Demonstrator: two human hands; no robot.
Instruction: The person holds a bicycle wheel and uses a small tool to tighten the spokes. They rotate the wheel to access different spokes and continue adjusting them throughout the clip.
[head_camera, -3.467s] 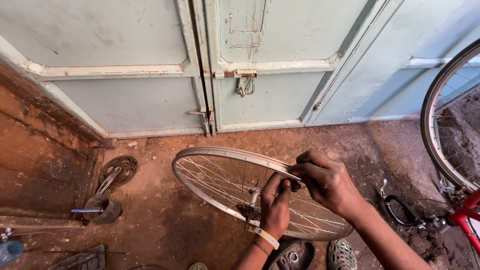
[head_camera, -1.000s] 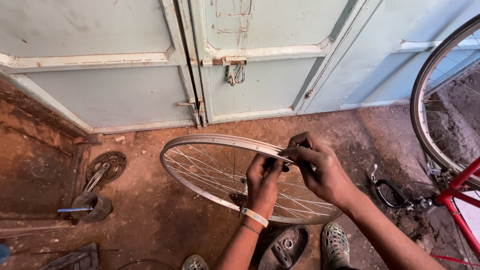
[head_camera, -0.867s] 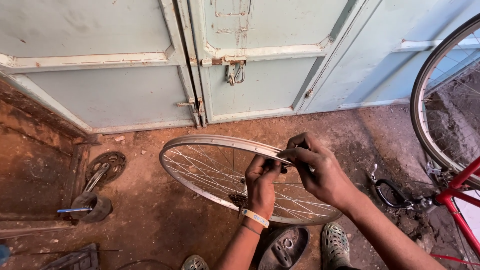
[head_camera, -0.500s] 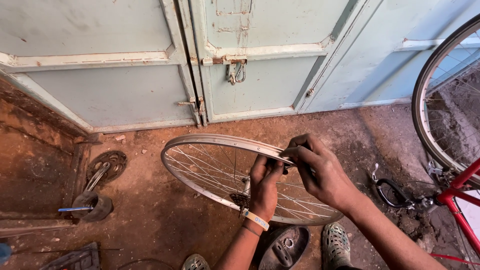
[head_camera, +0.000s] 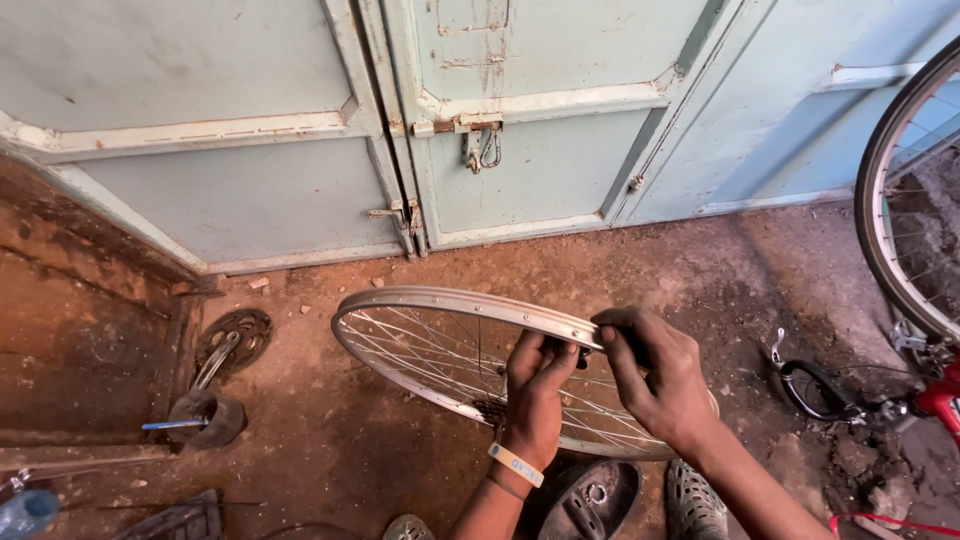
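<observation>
A bare silver bicycle wheel rim (head_camera: 420, 300) with thin spokes is held tilted above the dirt floor. My left hand (head_camera: 535, 395), with a pale band on its wrist, grips the spokes just under the near part of the rim. My right hand (head_camera: 655, 375) is closed around a small dark tool at the rim's edge, right beside the left hand. The hub (head_camera: 490, 410) shows below my left hand.
Pale green metal doors (head_camera: 540, 160) with a latch stand behind. A crank with chainring (head_camera: 225, 350) and a small pot lie at the left. A red bicycle with a tyred wheel (head_camera: 895, 220) stands at the right. Sandalled feet (head_camera: 690, 500) are below.
The view has shifted slightly. Both hands stay on the rim at the same spot, with small movements of the right hand's tool.
</observation>
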